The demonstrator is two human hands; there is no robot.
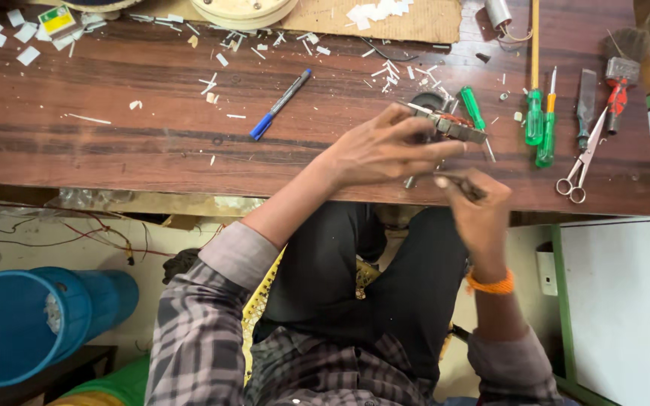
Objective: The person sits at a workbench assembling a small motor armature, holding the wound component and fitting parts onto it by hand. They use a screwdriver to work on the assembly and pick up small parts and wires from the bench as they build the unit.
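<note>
Right hand (478,209) pinching half-hidden thin tool (460,183); left hand (385,146) around partly covered metal part (449,124).

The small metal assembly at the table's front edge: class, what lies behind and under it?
Behind the metal assembly lies a green-handled screwdriver on the wooden table. The left hand covers its near side, so what lies underneath cannot be seen.
</note>
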